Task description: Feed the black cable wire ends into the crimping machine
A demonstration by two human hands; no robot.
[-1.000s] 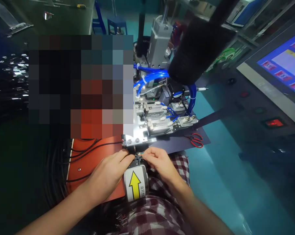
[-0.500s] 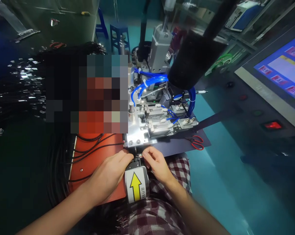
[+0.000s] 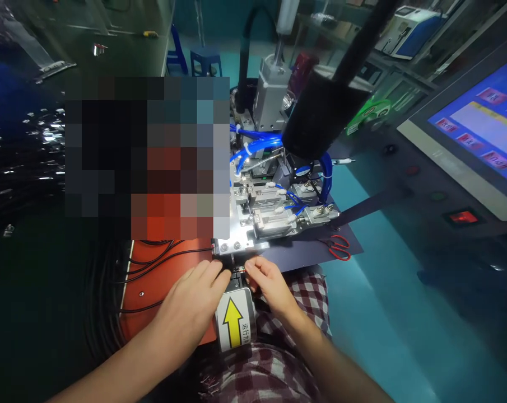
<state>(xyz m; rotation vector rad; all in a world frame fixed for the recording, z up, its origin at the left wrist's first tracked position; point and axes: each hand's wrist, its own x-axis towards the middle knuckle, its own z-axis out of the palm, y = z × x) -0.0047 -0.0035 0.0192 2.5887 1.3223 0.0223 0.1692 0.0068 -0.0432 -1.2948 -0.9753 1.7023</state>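
My left hand is closed over the near end of the machine's track, with its fingertips bent down and mostly hidden. A black cable runs across the orange board and goes under this hand. Opposite it, my right hand pinches with thumb and forefinger at thin, light and reddish wire ends, too small to see well. Both hands meet above a small black fixture on the track. Just below lies a white plate with a yellow arrow.
Ahead stands a metal machine with blue air tubes. Red-handled scissors lie on the dark plate at right. A black cylinder hangs above. A touch screen is at right. Several black cables hang at left.
The left hand's fingers have shifted and its back has turned up slightly. The right hand stays pinched in nearly the same place. The view has tilted a little.
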